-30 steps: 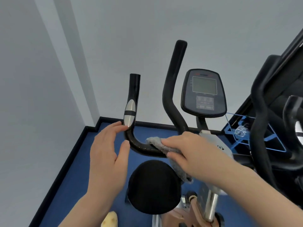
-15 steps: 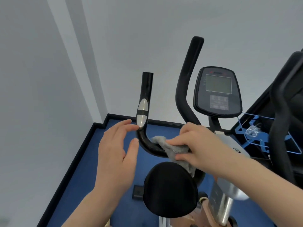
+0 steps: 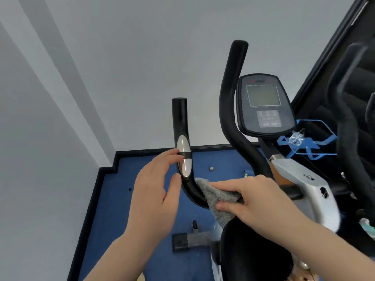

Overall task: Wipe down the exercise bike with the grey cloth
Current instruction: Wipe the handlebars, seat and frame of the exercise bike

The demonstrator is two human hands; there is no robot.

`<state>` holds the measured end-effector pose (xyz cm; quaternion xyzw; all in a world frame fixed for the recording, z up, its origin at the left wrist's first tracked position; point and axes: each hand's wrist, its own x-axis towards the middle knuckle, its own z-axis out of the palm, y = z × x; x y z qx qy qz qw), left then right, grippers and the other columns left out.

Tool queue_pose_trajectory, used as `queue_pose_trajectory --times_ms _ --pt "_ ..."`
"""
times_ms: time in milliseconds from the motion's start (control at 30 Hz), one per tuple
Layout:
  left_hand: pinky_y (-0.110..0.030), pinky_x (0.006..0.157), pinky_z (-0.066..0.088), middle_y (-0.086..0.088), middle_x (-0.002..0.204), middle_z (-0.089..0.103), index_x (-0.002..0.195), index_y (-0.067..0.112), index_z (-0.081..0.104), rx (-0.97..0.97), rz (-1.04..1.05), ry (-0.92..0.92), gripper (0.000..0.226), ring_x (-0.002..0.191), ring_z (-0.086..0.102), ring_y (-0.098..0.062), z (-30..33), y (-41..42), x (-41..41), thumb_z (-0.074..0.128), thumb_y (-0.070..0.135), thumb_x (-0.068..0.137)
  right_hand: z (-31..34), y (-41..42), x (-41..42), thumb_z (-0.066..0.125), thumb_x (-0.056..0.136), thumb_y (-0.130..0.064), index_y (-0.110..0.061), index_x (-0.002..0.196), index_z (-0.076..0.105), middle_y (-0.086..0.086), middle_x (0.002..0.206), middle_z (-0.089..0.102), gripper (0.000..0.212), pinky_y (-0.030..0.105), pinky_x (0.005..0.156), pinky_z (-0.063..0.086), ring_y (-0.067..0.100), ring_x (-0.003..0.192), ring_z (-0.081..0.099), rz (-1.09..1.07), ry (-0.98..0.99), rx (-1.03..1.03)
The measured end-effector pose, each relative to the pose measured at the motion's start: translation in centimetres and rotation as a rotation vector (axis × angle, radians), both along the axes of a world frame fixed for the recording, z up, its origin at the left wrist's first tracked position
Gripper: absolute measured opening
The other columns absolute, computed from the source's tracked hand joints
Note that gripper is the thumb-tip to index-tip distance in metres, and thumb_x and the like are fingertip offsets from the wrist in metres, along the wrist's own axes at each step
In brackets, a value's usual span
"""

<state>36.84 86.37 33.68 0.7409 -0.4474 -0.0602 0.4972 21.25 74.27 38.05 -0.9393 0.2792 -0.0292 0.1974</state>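
Gripping the cloth (image 3: 218,196), the right hand (image 3: 255,199) presses it onto the bike (image 3: 304,183) handlebar's (image 3: 189,187) curve, just beside the left hand (image 3: 156,191), whose relaxed fingers touch the bar's silver plate (image 3: 184,157), holding nothing.

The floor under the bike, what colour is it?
Blue, with a black skirting edge; floor, head view.

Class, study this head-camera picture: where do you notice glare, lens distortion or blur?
Head view: glare streaks the silver sensor plate and the glossy black handlebar; wide-angle distortion bows the wall corner and tilts the console; the dark equipment at the right edge is soft, while the grey cloth stays fairly sharp.
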Motion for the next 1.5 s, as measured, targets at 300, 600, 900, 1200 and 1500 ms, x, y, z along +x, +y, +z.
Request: queue_pose_trajectory --times_ms 300,600,900,1200,1500 --pt "-0.033 0.106 0.036 0.021 0.132 0.051 0.12 0.028 0.058 -0.065 -0.199 0.019 0.035 0.129 0.044 -0.007 -0.2 -1.5 4.0 0.048 0.014 0.089 -0.4 2.7 3.0 0.05 0.079 -0.058 -0.033 0.107 0.059 -0.009 0.084 0.07 0.039 0.03 0.073 0.05 0.008 0.079 0.061 -0.237 -0.028 0.062" --pt "-0.03 0.102 0.041 0.013 0.129 0.056 0.125 0.02 0.06 -0.1 -0.362 -0.04 0.037 0.124 0.05 -0.009 -0.3 -2.0 6.9 0.047 0.012 0.091 0.2 4.5 5.4 0.055 0.079 -0.056 -0.035 0.099 0.065 -0.009 0.074 0.069 0.03 0.028 0.071 0.049 0.007 0.071 0.059 -0.472 -0.061 0.068" --pt "-0.018 0.102 0.035 0.025 0.129 0.054 0.126 0.031 0.057 -0.046 -0.543 -0.082 0.037 0.126 0.047 -0.005 0.3 -2.3 10.5 0.042 0.024 0.093 -0.2 6.7 9.6 0.055 0.081 -0.051 -0.034 0.108 0.064 -0.008 0.074 0.07 0.033 0.025 0.067 0.048 0.009 0.071 0.061 -0.777 -0.292 -0.031" --pt "-0.025 0.1 0.04 0.019 0.125 0.057 0.122 0.032 0.055 -0.138 -0.507 0.023 0.036 0.123 0.05 -0.008 1.0 -3.7 10.8 0.048 0.017 0.09 -0.1 8.0 9.6 0.056 0.077 -0.053 -0.044 0.119 0.052 -0.012 0.062 0.061 0.044 0.019 0.059 0.041 0.008 0.064 0.055 -0.797 -0.326 0.034" --pt "-0.014 0.102 0.035 0.019 0.13 0.052 0.126 0.028 0.053 -0.192 -0.38 0.01 0.041 0.127 0.046 -0.008 2.1 -5.1 10.1 0.049 0.011 0.089 -0.1 5.3 10.4 0.057 0.084 -0.05 -0.051 0.135 0.038 -0.015 0.072 0.062 0.054 0.017 0.064 0.048 0.001 0.072 0.058 -0.7 -0.43 0.189"
